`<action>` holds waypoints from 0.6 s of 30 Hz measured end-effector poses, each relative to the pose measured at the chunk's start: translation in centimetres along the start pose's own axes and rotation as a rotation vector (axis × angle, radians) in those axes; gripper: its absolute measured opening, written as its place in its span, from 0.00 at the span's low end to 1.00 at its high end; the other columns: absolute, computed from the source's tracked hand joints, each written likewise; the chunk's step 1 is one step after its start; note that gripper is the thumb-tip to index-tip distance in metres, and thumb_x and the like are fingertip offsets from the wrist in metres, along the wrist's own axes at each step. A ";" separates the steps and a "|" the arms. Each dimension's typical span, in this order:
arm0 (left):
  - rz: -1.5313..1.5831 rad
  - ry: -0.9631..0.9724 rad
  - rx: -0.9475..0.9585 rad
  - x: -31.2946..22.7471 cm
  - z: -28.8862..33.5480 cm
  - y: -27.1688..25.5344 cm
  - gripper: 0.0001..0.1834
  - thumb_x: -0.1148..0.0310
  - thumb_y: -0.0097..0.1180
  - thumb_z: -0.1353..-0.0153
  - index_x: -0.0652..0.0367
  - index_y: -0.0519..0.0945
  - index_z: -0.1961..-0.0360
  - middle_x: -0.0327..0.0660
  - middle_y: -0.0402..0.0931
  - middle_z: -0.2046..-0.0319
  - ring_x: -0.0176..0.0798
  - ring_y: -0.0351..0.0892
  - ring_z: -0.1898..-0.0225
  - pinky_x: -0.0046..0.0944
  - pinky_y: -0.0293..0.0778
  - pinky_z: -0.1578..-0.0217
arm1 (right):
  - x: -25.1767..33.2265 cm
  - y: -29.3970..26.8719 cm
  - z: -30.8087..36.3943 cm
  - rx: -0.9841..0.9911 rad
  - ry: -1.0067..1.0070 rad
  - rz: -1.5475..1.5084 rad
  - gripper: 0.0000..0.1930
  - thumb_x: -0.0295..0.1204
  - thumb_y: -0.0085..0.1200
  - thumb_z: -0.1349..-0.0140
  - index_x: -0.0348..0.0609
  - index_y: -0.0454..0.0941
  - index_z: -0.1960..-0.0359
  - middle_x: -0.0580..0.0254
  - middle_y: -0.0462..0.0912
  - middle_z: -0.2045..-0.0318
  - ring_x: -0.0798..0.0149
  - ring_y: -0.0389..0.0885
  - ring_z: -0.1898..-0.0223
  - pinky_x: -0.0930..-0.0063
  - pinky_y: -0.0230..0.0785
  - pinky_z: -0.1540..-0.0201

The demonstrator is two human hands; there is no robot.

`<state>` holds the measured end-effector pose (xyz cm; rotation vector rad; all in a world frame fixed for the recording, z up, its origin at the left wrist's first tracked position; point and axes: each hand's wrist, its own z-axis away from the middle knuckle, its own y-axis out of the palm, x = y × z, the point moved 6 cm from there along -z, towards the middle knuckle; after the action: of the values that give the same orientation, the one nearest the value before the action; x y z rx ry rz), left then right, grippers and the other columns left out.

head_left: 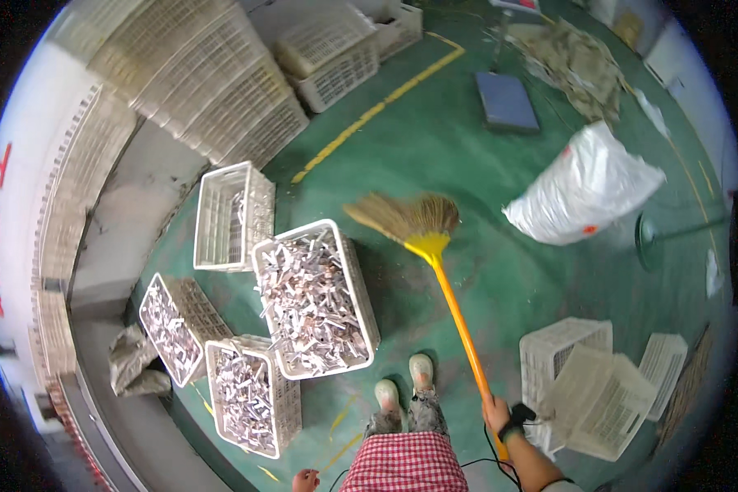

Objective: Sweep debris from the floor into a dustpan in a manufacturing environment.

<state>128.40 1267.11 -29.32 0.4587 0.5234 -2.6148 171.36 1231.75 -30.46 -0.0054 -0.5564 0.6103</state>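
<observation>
My right hand (494, 414) is wrapped round the orange handle of a broom (459, 320), near its lower end in the picture. The broom reaches forward and a little left, and its tan bristles (406, 215) fan out over the green floor below a yellow collar. At the bottom edge, my left hand (306, 480) hangs beside the red checked apron (403, 464), away from the broom. It is small and partly cut off, so its finger posture is unclear. Left of the broom stands a white crate (371, 316) heaped with small, shiny, pale pieces.
More crates of these pieces (172, 330) (242, 400) stand at left, beside a mostly bare crate (211, 220). Tall crate stacks (197, 74) line the wall. At right lie a full white sack (586, 189), a platform scale (507, 100) and piled crates (603, 402). A cable hangs near my right wrist.
</observation>
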 end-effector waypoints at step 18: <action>0.399 -0.538 -0.184 -0.8 16.0 13.3 0.15 0.62 0.44 0.48 0.64 0.72 0.65 0.36 0.67 0.84 0.31 0.62 0.83 0.30 0.61 0.81 | 46.9 25.4 -27.9 -0.194 -0.644 1.148 0.25 0.48 0.36 0.45 0.35 0.74 0.70 0.43 0.75 0.74 0.45 0.72 0.66 0.60 0.64 0.64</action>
<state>131.65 1249.42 -18.80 -0.1872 0.4283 -2.1522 203.29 1282.54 -35.31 -0.3410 -1.2477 1.7008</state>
